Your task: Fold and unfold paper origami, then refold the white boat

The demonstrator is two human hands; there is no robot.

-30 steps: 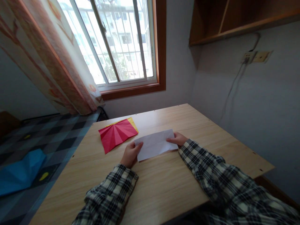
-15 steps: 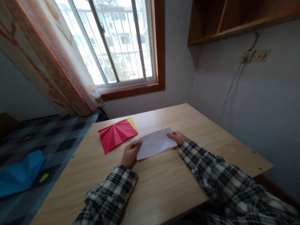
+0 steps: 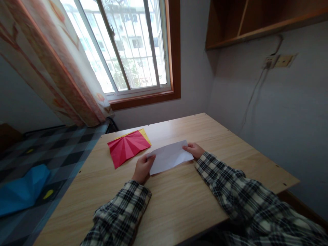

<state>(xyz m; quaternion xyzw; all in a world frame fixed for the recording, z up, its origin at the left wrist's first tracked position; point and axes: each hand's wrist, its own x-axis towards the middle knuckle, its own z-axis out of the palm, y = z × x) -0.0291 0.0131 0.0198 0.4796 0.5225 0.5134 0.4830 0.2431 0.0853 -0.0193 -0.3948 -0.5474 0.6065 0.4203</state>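
While fingertips hide under the white paper [image 3: 170, 157], left hand [image 3: 142, 167] and right hand [image 3: 194, 150] still pinch its ends, scarcely shifted.

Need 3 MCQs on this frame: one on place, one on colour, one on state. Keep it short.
1. Where does the creased red paper sheet lie on the light wooden table?
A. left of the white paper, toward the window
B. under the right sleeve
C. at the table's near edge

2. What colour is the sheet peeking out beneath the red one?
A. green
B. yellow
C. black

3. How is the folded white paper sheet held?
A. left hand only
B. untouched
C. both hands, one at each end

Answers:
1 A: it lies beyond the left hand, on the window side.
2 B: the yellow paper edge shows at its far corner.
3 C: the left hand and the right hand grip opposite ends.
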